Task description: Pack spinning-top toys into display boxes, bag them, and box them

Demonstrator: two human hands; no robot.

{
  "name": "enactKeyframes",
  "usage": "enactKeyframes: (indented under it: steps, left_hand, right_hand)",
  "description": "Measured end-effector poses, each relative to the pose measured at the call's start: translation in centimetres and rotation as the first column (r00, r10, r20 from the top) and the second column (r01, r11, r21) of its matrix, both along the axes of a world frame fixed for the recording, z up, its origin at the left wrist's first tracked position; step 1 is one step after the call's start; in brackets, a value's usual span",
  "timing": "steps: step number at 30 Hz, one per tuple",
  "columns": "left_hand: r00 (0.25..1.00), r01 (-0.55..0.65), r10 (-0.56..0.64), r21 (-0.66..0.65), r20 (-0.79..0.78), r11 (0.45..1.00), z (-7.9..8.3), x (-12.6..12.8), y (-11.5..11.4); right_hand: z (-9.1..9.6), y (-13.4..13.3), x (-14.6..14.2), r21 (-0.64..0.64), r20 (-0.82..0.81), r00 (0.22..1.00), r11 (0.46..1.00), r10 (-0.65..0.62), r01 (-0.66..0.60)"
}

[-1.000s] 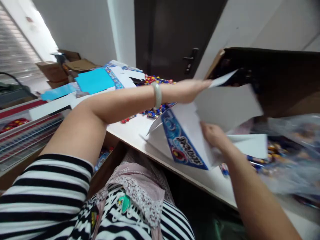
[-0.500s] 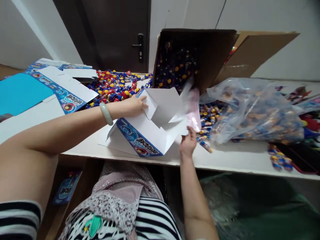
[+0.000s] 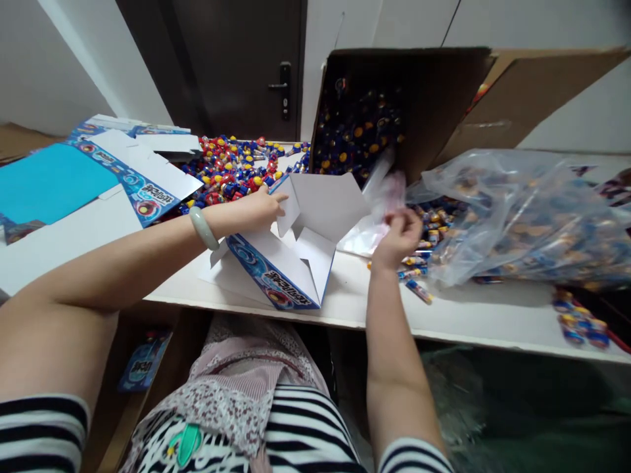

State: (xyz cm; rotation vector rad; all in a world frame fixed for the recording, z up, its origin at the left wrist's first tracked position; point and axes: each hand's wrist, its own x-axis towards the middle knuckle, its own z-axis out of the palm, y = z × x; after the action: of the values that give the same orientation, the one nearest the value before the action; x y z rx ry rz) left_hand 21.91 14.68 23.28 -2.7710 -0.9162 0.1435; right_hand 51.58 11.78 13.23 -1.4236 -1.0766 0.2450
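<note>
White cardboard box [image 3: 300,253] half-folded on worktop [image 3: 473,315], blue printed panel facing person. Left hand [image 3: 259,209] released, fingers flat on box's upper edge. Right hand [image 3: 397,240] clenched, pinching pinkish clear plastic film [image 3: 387,207] just beside box. Loose red-blue-yellow toys [image 3: 231,172] heaped behind box.

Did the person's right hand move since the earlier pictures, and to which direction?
Yes. Against the door handle, the right hand has moved up in the view, toward the open cardboard carton.
</note>
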Motion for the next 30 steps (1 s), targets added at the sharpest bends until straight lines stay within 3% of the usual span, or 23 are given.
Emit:
enactKeyframes:
  steps: [2, 4, 6, 8, 10, 11, 13, 15, 16, 17, 19, 20, 21, 24, 27, 29, 30]
  left_hand:
    - [0.997, -0.066, 0.067, -0.018, 0.03, 0.998, -0.1, -0.6, -0.1]
    - [0.985, -0.123, 0.126, -0.027, 0.122, 0.992, -0.4, -0.6, 0.0]
    - [0.96, -0.142, 0.148, -0.044, 0.236, 0.989, -0.8, -0.3, 0.4]
    - [0.926, -0.143, 0.157, -0.064, 0.345, 0.988, -0.9, -0.1, 0.8]
    - [0.853, -0.124, 0.141, -0.067, 0.502, 0.99, -0.5, -0.6, 0.5]
    - [0.786, -0.114, 0.122, -0.052, 0.606, 0.992, -0.3, -1.4, -0.2]
    - [0.586, -0.108, 0.086, -0.028, 0.805, 0.994, -0.3, -3.8, -3.0]
    - [0.414, -0.08, 0.142, -0.12, 0.899, 0.99, -1.6, -7.0, -7.0]
    - [0.411, -0.034, 0.252, -0.261, 0.876, 0.965, -2.7, -8.7, -8.8]
    - [0.473, 0.023, 0.369, -0.43, 0.8, 0.902, -4.2, -10.2, -10.3]
    - [0.617, 0.042, 0.565, -0.74, 0.548, 0.671, -7.7, -12.4, -11.4]
    - [0.605, 0.067, 0.615, -0.802, 0.506, 0.593, -9.4, -12.8, -11.1]
    - [0.559, 0.108, 0.653, -0.826, 0.511, 0.554, -10.9, -12.7, -10.2]
    - [0.296, 0.29, 0.69, -0.75, 0.661, 0.594, -14.0, -10.2, -6.4]
    - [0.109, 0.477, 0.754, -0.7, 0.647, 0.532, -15.0, -7.3, -3.8]
    - [0.075, 0.549, 0.795, -0.69, 0.602, 0.471, -15.1, -6.5, -3.4]
    - [0.078, 0.555, 0.795, -0.689, 0.601, 0.466, -15.1, -6.5, -3.4]
  right_hand:
    - [2.3, 2.7, 2.0, -0.046, -0.033, 0.998, 0.997, 0.062, -0.063]
    - [3.6, 4.9, 1.4, -0.129, -0.03, 0.966, 0.958, 0.255, -0.257]
    - [3.7, 5.9, -1.5, -0.267, 0.06, 0.84, 0.819, 0.54, -0.507]
    - [2.5, 5.4, -5.5, -0.433, 0.238, 0.67, 0.694, 0.704, -0.576]
    - [0.7, 4.1, -8.9, -0.505, 0.425, 0.613, 0.737, 0.666, -0.45]
    - [-0.1, 3.4, -9.9, -0.497, 0.483, 0.629, 0.782, 0.609, -0.376]
    - [-1.4, 2.4, -10.6, -0.483, 0.513, 0.657, 0.818, 0.553, -0.312]
    - [-2.1, 2.1, -10.0, -0.486, 0.494, 0.661, 0.81, 0.565, -0.329]
    - [-2.2, 2.2, -9.6, -0.49, 0.481, 0.66, 0.802, 0.577, -0.343]
    - [-2.2, 2.3, -9.3, -0.493, 0.469, 0.656, 0.792, 0.591, -0.361]
    - [-2.0, 2.6, -9.2, -0.485, 0.45, 0.645, 0.776, 0.617, -0.404]
    - [-1.9, 2.7, -9.4, -0.472, 0.447, 0.644, 0.775, 0.621, -0.42]
    - [-1.9, 2.8, -9.9, -0.455, 0.448, 0.652, 0.784, 0.611, -0.422]
    - [-2.0, 2.7, -12.1, -0.413, 0.475, 0.715, 0.847, 0.513, -0.334]
    - [-2.3, 2.5, -14.0, -0.385, 0.514, 0.764, 0.901, 0.39, -0.201]
    - [-2.3, 2.4, -14.4, -0.37, 0.544, 0.766, 0.917, 0.342, -0.146]
    - [-2.2, 2.4, -14.4, -0.374, 0.558, 0.758, 0.918, 0.339, -0.136]
